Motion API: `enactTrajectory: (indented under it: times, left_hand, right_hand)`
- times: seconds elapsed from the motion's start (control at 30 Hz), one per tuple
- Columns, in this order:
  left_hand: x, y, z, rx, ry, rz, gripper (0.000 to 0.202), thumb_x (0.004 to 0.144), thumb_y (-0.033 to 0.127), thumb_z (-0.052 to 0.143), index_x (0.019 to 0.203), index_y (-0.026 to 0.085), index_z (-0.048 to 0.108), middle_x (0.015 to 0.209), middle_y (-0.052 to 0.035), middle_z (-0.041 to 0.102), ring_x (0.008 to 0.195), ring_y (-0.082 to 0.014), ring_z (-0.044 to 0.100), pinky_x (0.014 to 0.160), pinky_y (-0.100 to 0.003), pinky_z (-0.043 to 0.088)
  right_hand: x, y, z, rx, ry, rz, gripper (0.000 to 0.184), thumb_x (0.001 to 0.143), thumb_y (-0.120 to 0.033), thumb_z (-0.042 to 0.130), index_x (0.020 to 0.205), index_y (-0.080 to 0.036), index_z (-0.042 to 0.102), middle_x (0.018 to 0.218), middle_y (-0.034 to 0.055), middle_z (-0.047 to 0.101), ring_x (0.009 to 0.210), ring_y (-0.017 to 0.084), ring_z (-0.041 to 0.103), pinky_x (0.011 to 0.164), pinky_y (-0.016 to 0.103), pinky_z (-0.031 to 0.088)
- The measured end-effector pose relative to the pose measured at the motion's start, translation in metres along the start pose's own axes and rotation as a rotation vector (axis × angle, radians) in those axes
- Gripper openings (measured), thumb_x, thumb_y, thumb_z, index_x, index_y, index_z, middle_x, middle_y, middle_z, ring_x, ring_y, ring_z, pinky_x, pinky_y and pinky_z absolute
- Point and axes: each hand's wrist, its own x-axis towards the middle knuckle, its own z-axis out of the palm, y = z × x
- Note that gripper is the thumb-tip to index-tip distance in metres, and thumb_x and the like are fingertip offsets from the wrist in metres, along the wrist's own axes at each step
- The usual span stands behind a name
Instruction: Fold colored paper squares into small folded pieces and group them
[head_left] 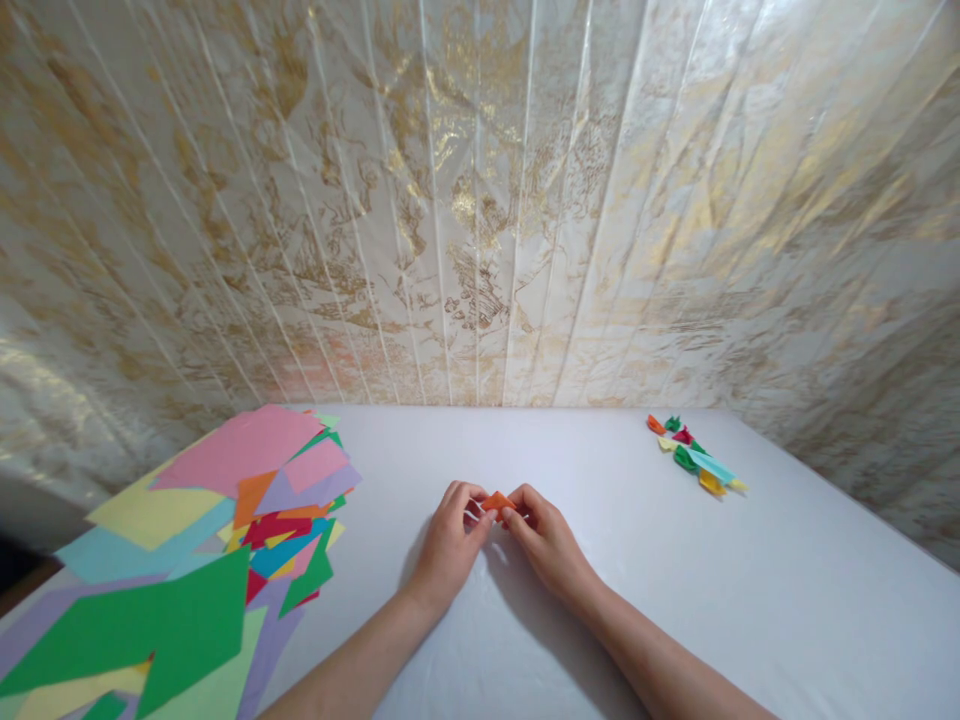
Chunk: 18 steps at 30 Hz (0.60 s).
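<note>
A small folded piece of orange paper [498, 501] is pinched between both hands, a little above the middle of the white table. My left hand [455, 530] has its thumb and fingers closed on the paper's left side. On the right side, my right hand [541, 535] grips it the same way, thumb in front. The paper comes to a point at the top. Its lower part is partly covered by the thumbs.
Loose coloured paper sheets and scraps [187, 610] are heaped on the left of the table [420, 660]. Several small folded paper pieces [694, 455] lie at the back right. A gold-patterned curtain [480, 230] hangs behind the table.
</note>
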Motion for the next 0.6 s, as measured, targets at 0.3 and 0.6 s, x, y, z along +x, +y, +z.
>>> enactTrajectory:
  times: [0.3, 0.6]
  left_hand:
    - [0.0007, 0.0049, 0.0034, -0.221, -0.154, -0.142, 0.022, 0.088, 0.038, 0.056, 0.08, 0.019, 0.061, 0.076, 0.0005, 0.066, 0.075, -0.0161, 0.06, 0.073, -0.026, 0.048]
    - [0.002, 0.0095, 0.001, -0.253, -0.121, -0.198, 0.023, 0.087, 0.039, 0.056, 0.077, 0.019, 0.06, 0.073, 0.0006, 0.064, 0.072, -0.0159, 0.061, 0.072, -0.026, 0.048]
  right_hand:
    - [0.0024, 0.0004, -0.0003, 0.027, -0.01, 0.02, 0.033, 0.094, -0.042, 0.045, 0.07, -0.021, 0.053, 0.066, -0.0019, 0.058, 0.064, 0.015, 0.053, 0.064, 0.027, 0.041]
    - [-0.0005, -0.0008, 0.001, -0.037, -0.052, -0.015, 0.025, 0.092, -0.033, 0.05, 0.072, -0.02, 0.055, 0.067, -0.0025, 0.057, 0.064, 0.014, 0.05, 0.062, 0.025, 0.038]
